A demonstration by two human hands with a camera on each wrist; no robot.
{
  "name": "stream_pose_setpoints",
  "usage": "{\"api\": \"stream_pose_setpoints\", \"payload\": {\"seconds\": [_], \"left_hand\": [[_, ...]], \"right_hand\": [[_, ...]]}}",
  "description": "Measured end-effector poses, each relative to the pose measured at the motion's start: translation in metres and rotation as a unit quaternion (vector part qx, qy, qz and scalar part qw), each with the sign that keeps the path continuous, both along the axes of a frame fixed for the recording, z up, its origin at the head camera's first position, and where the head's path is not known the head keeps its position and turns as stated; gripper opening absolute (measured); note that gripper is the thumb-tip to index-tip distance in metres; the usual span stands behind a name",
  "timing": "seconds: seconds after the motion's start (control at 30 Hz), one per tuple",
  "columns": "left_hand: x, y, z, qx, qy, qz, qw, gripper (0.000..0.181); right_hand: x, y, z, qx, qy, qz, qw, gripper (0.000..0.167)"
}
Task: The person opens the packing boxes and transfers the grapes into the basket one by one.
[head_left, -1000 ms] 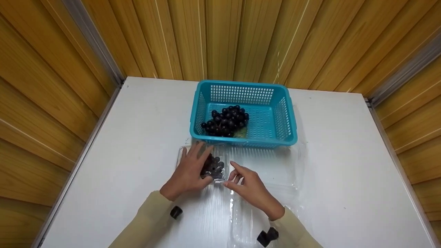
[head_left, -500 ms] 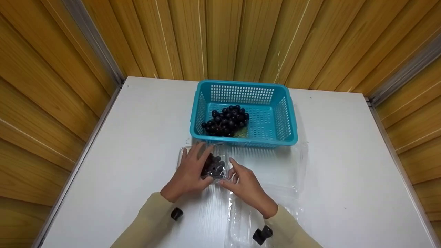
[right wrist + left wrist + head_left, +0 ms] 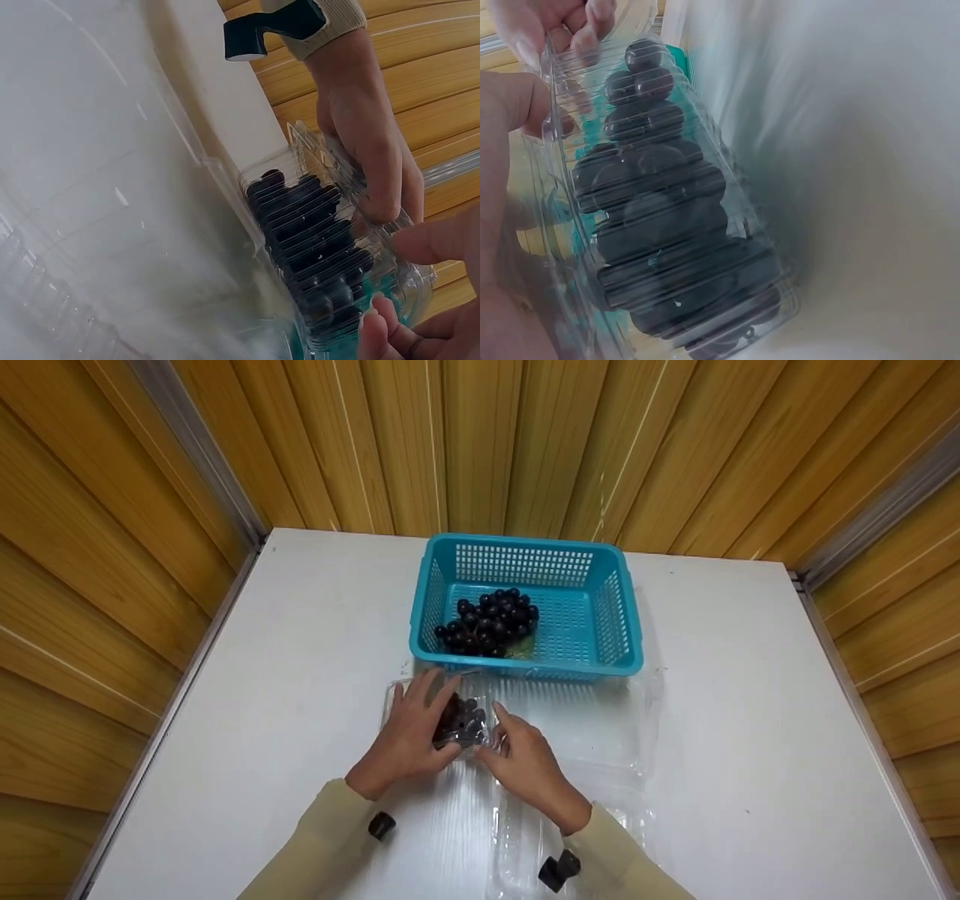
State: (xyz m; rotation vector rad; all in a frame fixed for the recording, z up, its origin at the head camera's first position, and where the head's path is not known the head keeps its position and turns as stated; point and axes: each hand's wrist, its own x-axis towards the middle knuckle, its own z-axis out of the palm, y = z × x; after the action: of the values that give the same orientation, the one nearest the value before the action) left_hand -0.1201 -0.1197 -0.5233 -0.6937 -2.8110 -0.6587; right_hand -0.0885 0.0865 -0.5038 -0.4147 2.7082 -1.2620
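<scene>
Dark grapes point(image 3: 469, 714) lie inside a clear plastic clamshell box point(image 3: 480, 684), whose ribbed wall shows them closely in the left wrist view. My left hand point(image 3: 409, 727) rests across the lid with its fingers spread towards the far side and its thumb at the near edge. At the box's right end, my right hand point(image 3: 529, 761) pinches the rim between thumb and bent fingers. In the right wrist view, the thumb point(image 3: 431, 241) of that hand lies on the rim. Whether the lid is fully closed I cannot tell.
Just behind the box stands a turquoise basket point(image 3: 529, 666) with a bunch of dark grapes point(image 3: 491, 619) in its left half. Clear plastic containers point(image 3: 592, 735) lie on the white table point(image 3: 750, 720) to the right and in front. Wood-patterned walls point(image 3: 480, 442) enclose the table.
My right hand has shifted a little left, and its thumb and fingers have come onto the box's right edge. The left hand keeps its place on the lid.
</scene>
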Motion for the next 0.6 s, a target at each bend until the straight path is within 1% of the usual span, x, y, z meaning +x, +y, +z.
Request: {"api": "stream_pose_setpoints", "payload": {"seconds": [0.1, 0.2, 0.37, 0.43, 0.6], "left_hand": [[0.0001, -0.0011, -0.0003, 0.004, 0.0, -0.003, 1.0, 0.085], [0.0, -0.0018, -0.0012, 0.008, 0.007, -0.006, 0.9999, 0.085], [0.0007, -0.0019, -0.0024, -0.01, 0.019, -0.006, 0.9997, 0.084], [0.0009, -0.0014, -0.0021, -0.022, 0.019, -0.006, 0.9996, 0.084], [0.0004, -0.0006, 0.0013, -0.033, 0.018, -0.013, 0.9992, 0.082]], "right_hand": [[-0.0007, -0.0017, 0.0013, -0.002, 0.01, -0.003, 0.9999, 0.068], [-0.0003, -0.0031, 0.0025, -0.002, 0.0, -0.005, 1.0, 0.068], [0.0006, -0.0055, 0.0045, -0.003, -0.023, -0.009, 0.9997, 0.067], [0.001, -0.0059, 0.005, -0.001, -0.027, -0.011, 0.9996, 0.068], [0.0018, -0.0054, 0.0051, 0.002, -0.038, -0.012, 0.9992, 0.069]]}}
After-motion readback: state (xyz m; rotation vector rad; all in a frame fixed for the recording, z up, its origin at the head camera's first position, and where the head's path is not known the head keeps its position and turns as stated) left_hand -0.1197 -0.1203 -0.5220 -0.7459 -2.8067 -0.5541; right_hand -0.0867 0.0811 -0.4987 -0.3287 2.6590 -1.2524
